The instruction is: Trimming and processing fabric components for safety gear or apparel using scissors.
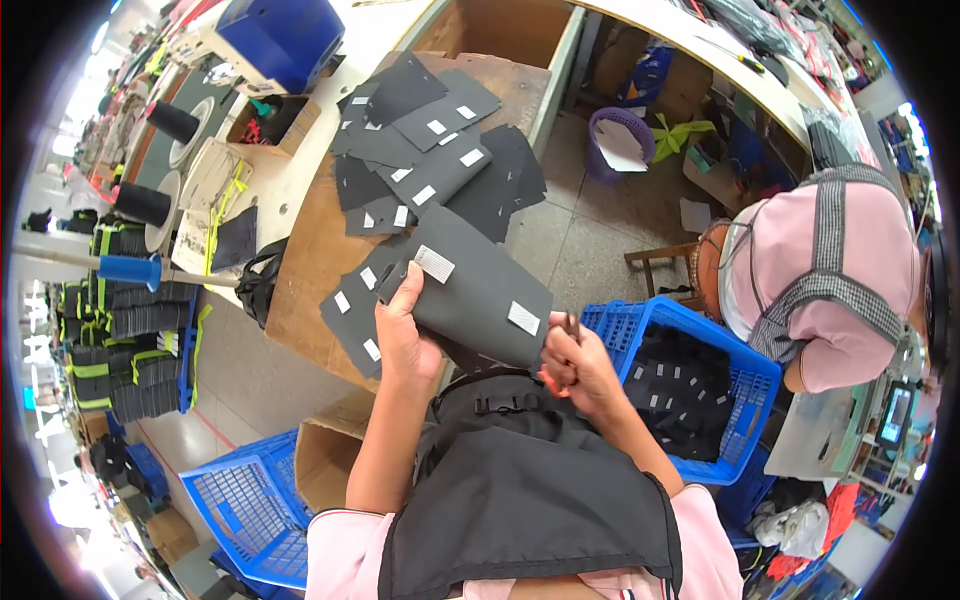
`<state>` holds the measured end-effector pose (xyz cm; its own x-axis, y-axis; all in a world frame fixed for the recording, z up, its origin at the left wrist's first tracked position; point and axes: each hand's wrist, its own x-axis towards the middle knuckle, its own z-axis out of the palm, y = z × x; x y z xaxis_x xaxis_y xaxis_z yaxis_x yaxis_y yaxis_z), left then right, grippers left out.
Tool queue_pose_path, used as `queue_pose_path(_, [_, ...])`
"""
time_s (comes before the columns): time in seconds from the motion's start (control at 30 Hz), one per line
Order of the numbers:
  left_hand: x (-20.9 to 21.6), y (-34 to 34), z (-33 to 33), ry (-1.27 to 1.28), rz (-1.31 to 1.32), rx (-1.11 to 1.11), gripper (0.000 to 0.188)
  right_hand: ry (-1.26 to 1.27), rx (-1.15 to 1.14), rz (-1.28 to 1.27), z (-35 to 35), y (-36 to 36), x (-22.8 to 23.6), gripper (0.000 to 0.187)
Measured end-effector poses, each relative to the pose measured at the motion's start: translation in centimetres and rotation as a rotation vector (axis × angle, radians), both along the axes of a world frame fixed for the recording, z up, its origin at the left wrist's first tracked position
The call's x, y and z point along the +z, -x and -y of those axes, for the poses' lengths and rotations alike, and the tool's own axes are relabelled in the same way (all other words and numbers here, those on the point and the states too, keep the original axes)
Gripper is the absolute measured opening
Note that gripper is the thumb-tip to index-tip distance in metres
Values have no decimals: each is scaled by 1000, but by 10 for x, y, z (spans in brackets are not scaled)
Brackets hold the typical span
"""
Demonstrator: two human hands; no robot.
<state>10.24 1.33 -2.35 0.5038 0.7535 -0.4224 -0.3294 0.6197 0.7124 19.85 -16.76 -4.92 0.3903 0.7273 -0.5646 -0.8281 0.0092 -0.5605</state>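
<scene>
My left hand (405, 335) grips the left end of a dark grey fabric piece (478, 285), its thumb on top beside a white label. A second white label (523, 317) is near the piece's right end. At that end my right hand (583, 368) is closed around small scissors (551, 382) with orange handles; their dark tip points up past my fingers. Behind the held piece, a loose pile of similar dark pieces with white labels (440, 128) covers part of the brown wooden board (300, 285). A few more labelled pieces (350, 310) lie left of my left hand.
A blue crate (752, 440) of black labelled pieces stands to my right, close to a co-worker in pink (850, 270). Another blue crate (240, 500) and a cardboard box (325, 465) are at lower left. A purple basket (620, 140) sits under the far table.
</scene>
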Motion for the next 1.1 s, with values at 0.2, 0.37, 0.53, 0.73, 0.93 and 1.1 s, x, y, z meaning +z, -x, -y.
queue_pose_path(0.2, [-22, 14, 12, -614, -310, 82, 62, -2, -252, 563, -26, -21, 10, 8])
queue_pose_path(0.37, [44, -1, 11, -1634, -553, -367, 91, -61, 287, 1241, -23, -54, 33, 12])
queue_pose_path(0.53, [16, -6, 2, -730, -468, -1093, 54, -116, 375, 1242, -32, -44, 40, 17])
queue_pose_path(0.73, [16, 4, 18, -55, -104, -721, 39, 276, -159, 1908, -4, -19, 48, 35])
queue_pose_path(0.93, [12, 4, 23, -81, -83, -728, 39, 195, -5, 1774, -10, -9, 32, 29])
queue_pose_path(1.1, [6, 10, 22, 32, -60, -724, 37, 162, -155, 1794, -12, -3, 36, 23])
